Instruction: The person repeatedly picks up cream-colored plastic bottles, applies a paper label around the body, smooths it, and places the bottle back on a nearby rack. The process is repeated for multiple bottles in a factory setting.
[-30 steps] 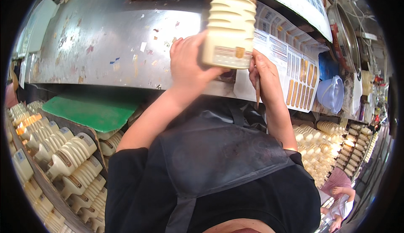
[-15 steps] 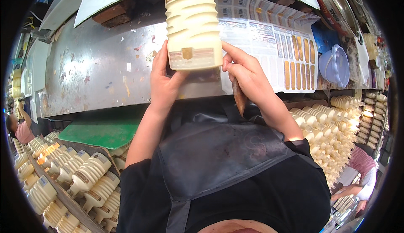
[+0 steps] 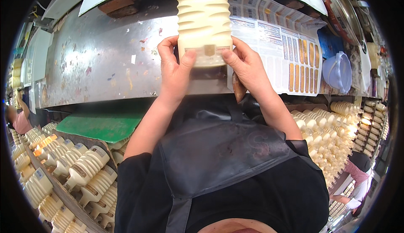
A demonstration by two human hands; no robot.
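A cream plastic bottle (image 3: pixel 204 22) with slanting ribs, a gold label near its top and a printed band low down is held between my hands over the metal table. My left hand (image 3: pixel 174 67) grips its lower left side, thumb on the band's left end. From the other side my right hand (image 3: pixel 249 64) grips the lower right edge, its thumb pressing the front. A brown pointed tool (image 3: pixel 239 89), perhaps wooden, sticks out below my right palm; its upper part is hidden. The bottle's far end runs up against something dark at the top edge.
Sheets of gold and silver labels (image 3: pixel 290 48) lie on the metal table (image 3: pixel 101 60), right of the bottle. Beyond them stands a pale blue bucket (image 3: pixel 338 72). A green board (image 3: pixel 101 123) and many similar bottles (image 3: pixel 88 165) are lower left; more bottles (image 3: pixel 322 128) fill the right. Other people are at both sides.
The bottle and both hands sit slightly farther right in the picture. Both thumbs have come onto the bottle's front, over the lower band.
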